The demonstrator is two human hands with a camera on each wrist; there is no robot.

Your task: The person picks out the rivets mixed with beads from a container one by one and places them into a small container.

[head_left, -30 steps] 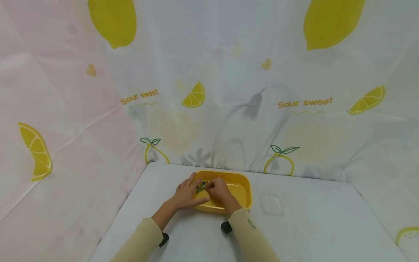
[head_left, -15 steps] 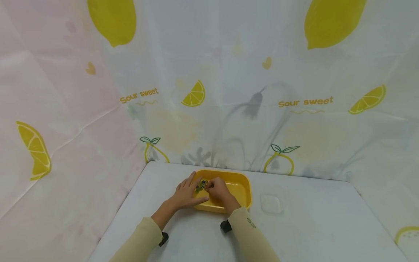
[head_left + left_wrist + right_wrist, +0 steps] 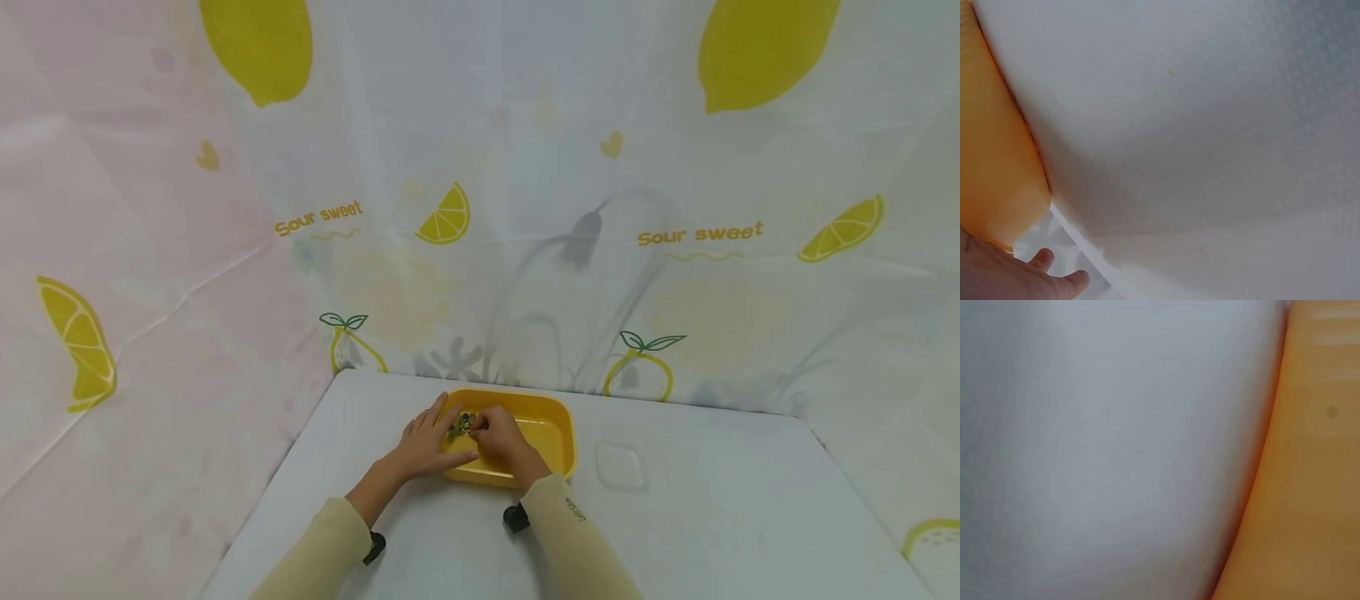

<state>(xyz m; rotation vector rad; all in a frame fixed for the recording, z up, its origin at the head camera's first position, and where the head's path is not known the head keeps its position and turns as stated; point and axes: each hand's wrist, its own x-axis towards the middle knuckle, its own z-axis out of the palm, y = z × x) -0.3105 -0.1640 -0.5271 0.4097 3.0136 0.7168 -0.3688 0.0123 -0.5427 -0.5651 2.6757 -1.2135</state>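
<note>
A yellow rectangular tray point(image 3: 551, 442) stands near the back of the table. In its left part lies a cluster of small, round, shiny green and dark marbles point(image 3: 454, 432). My left hand point(image 3: 423, 446) is spread over the tray's left rim, thumb reaching along the front side, fingers beside the marbles. The left wrist view catches a few fingers point(image 3: 1041, 262) below the tray's outer wall point(image 3: 1000, 144). My right hand point(image 3: 501, 435) reaches into the tray with bent fingers, their tips at the right side of the marbles. I cannot tell whether a marble is between them.
A clear, shallow square dish or lid point(image 3: 621, 467) lies on the white table point(image 3: 720, 508) to the right of the tray. Behind the table hangs a lemon-print cloth point(image 3: 517, 275). The right wrist view holds only tabletop and the tray's side wall point(image 3: 1310, 462).
Both hands keep nearly the same places at the tray. Slight shifts show among the marbles by the right fingertips. The tray and clear dish stay put.
</note>
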